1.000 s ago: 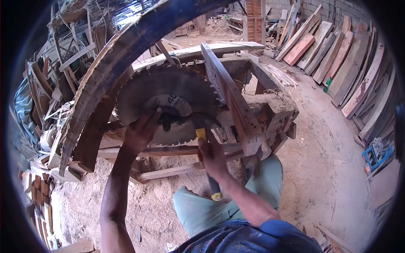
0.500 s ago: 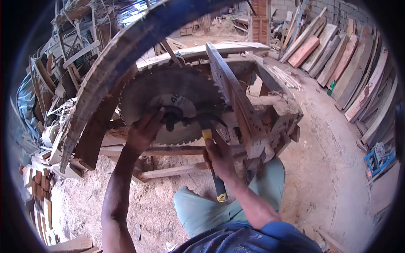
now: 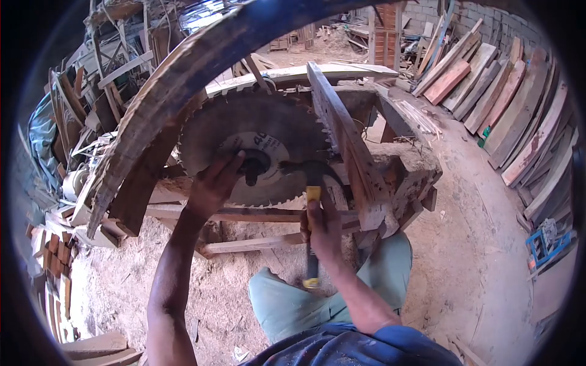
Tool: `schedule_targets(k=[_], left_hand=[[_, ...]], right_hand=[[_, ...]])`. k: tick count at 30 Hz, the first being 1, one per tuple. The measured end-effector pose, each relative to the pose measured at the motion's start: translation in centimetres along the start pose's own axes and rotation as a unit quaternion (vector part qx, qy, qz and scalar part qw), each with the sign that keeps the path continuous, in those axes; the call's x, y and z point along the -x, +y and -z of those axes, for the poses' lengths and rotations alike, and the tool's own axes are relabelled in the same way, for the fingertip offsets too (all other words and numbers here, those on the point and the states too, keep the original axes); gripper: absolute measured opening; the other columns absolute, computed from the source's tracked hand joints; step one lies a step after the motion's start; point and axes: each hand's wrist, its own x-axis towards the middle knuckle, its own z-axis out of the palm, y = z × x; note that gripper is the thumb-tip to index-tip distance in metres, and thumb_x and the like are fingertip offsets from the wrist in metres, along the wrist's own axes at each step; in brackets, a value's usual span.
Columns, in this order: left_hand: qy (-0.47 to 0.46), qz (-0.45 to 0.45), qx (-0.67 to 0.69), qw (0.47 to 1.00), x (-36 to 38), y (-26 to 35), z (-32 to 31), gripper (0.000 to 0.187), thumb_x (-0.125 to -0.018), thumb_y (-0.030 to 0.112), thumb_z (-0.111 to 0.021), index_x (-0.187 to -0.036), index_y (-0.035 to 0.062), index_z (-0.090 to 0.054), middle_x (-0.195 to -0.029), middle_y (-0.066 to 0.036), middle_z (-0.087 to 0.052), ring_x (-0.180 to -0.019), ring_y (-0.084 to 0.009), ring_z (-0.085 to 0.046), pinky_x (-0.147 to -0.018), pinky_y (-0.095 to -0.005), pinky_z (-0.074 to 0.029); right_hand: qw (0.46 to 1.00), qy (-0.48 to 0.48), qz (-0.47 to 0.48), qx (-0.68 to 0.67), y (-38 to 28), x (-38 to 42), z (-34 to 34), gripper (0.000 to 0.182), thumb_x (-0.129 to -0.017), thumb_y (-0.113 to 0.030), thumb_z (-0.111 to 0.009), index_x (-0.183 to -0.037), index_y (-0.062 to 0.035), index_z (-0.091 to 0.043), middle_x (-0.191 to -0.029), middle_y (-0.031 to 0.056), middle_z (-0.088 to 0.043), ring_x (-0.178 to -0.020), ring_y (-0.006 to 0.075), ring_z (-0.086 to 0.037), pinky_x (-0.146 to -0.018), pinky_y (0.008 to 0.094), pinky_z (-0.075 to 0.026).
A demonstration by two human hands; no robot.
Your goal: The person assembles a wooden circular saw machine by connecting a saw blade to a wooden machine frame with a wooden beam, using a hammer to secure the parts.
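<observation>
A large circular saw blade [image 3: 201,131] with a toothed rim stands in a wooden frame, a dark hub and nut [image 3: 252,174] at its centre. My left hand [image 3: 213,181] lies against the blade beside the hub, fingers stretched out and fingertips right at the hub's edge. In my right hand [image 3: 323,229] is a claw hammer [image 3: 313,193] with a black and yellow handle, held nearly upright. Its dark head overlaps the blade to the right of the hub, the striking face pointing toward the nut. My fingers wrap the handle below the yellow band.
A thick curved wooden piece [image 3: 143,100] arches over the blade from the left. A slanted plank [image 3: 345,134] stands right of the blade, with a wooden rail [image 3: 262,244] below it. Boards [image 3: 513,116] lean along the right wall. Sawdust covers the floor [image 3: 140,287].
The hammer has shifted slightly right and its handle has swung more upright. My left hand stays by the hub. The whole view has shifted a little.
</observation>
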Motion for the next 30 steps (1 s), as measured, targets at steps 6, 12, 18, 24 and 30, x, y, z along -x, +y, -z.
schedule_targets(k=[6, 12, 18, 24, 30], left_hand=[[0.046, 0.100, -0.003, 0.994, 2.2, 2.3, -2.5, 0.057, -0.099, 0.005, -0.073, -0.155, 0.0071, -0.063, -0.135, -0.021, -0.069, -0.118, -0.0387, -0.072, -0.096, -0.0517, -0.063], [0.244, 0.409, 0.030, 0.879, 0.3, 12.1, -9.3, 0.093, -0.096, 0.042, -0.084, -0.172, 0.0084, -0.041, -0.158, -0.029, -0.044, -0.140, -0.0474, -0.048, -0.118, -0.0582, -0.038], [0.263, 0.444, -0.080, 0.853, -0.9, 11.3, -12.0, 0.103, -0.091, 0.050, -0.087, -0.173, 0.0112, -0.039, -0.155, -0.026, -0.046, -0.136, -0.0453, -0.049, -0.115, -0.0579, -0.039], [0.129, 0.295, -0.113, 0.940, 1.3, 7.6, -7.7, 0.088, -0.095, 0.045, -0.081, -0.170, 0.0137, -0.046, -0.156, -0.023, -0.049, -0.135, -0.0459, -0.051, -0.114, -0.0601, -0.041], [0.012, 0.036, -0.089, 0.995, 0.6, 1.7, -2.4, 0.074, -0.088, 0.026, -0.079, -0.159, 0.0167, -0.060, -0.161, -0.009, -0.054, -0.134, -0.0368, -0.057, -0.113, -0.0549, -0.046]], right_hand=[[0.983, -0.081, -0.050, 0.159, 3.4, 0.1, 3.6, 0.045, -0.119, -0.026, -0.055, -0.161, -0.0110, -0.052, -0.066, -0.0055, -0.053, -0.050, 0.0051, -0.049, -0.044, 0.0253, -0.039], [0.992, -0.023, -0.082, 0.088, -2.0, 7.0, 1.4, 0.043, -0.118, -0.017, -0.050, -0.160, -0.0077, -0.050, -0.069, 0.0000, -0.054, -0.052, 0.0075, -0.051, -0.047, 0.0249, -0.042], [0.986, -0.054, -0.059, 0.147, -2.5, 8.7, 3.1, 0.054, -0.119, -0.024, -0.050, -0.169, -0.0060, -0.040, -0.072, 0.0019, -0.055, -0.053, 0.0090, -0.051, -0.050, 0.0253, -0.045], [0.986, -0.062, -0.045, 0.149, -2.5, 9.1, 2.6, 0.059, -0.115, -0.015, -0.056, -0.171, -0.0055, -0.038, -0.076, 0.0005, -0.057, -0.057, 0.0068, -0.051, -0.052, 0.0237, -0.045], [0.956, -0.047, 0.060, 0.282, -4.5, 7.1, 1.4, 0.064, -0.108, -0.008, -0.063, -0.168, -0.0032, -0.041, -0.098, 0.0194, -0.075, -0.079, 0.0236, -0.077, -0.073, 0.0364, -0.060]])
